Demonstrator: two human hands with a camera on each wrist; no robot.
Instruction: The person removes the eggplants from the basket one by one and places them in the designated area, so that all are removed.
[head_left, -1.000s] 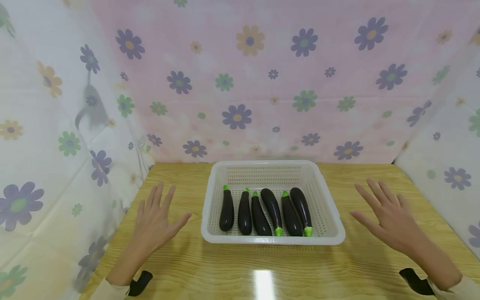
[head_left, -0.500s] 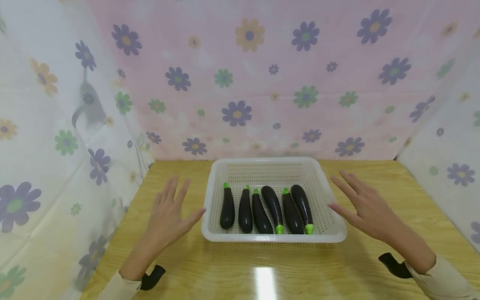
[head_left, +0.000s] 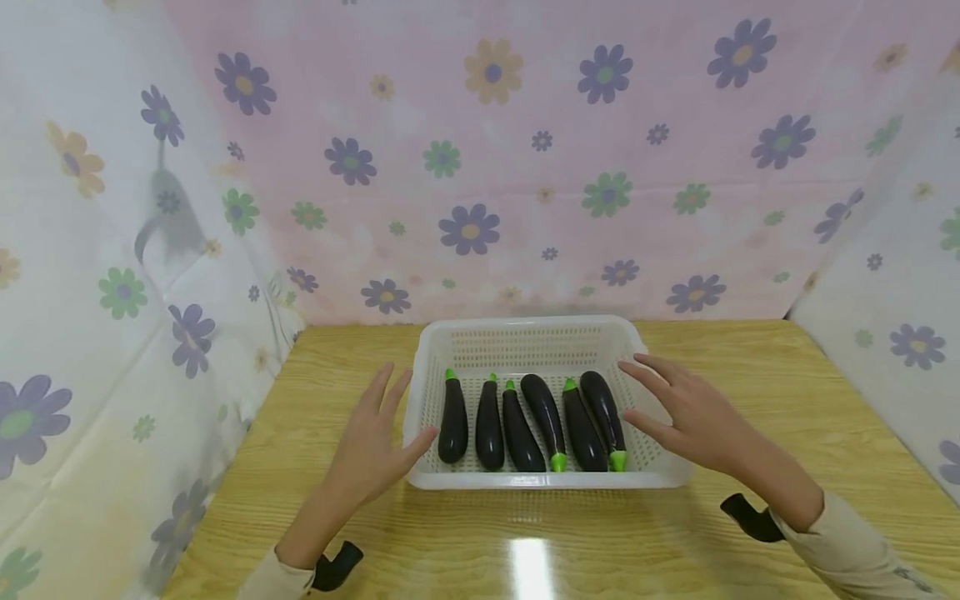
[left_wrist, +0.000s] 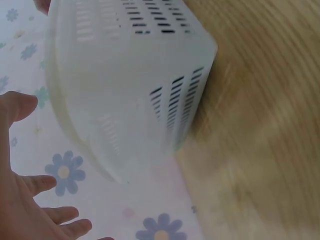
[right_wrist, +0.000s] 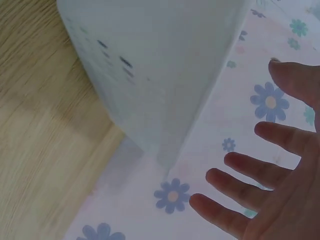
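Note:
A white perforated plastic basket point(head_left: 540, 481) stands on the wooden table, with several dark eggplants point(head_left: 489, 425) lying side by side in it. Some show their green stem ends at the far side, others at the near side. My left hand point(head_left: 371, 450) hovers at the basket's left side, fingers spread and thumb over the rim. On the opposite side my right hand point(head_left: 697, 417) hovers by the rim, its fingertips over the basket's right part. Both wrist views show the hands apart from the basket wall point(left_wrist: 125, 85), holding nothing.
The wooden table point(head_left: 465, 550) carries the basket near its back edge. Flower-patterned cloth point(head_left: 510, 167) hangs behind the table and at both sides. Black straps point(head_left: 337, 567) sit at the wrists.
Both hands have moved inward toward the basket, the left one rightward and the right one leftward, until they overlap its sides in view. The basket and eggplants have stayed in place.

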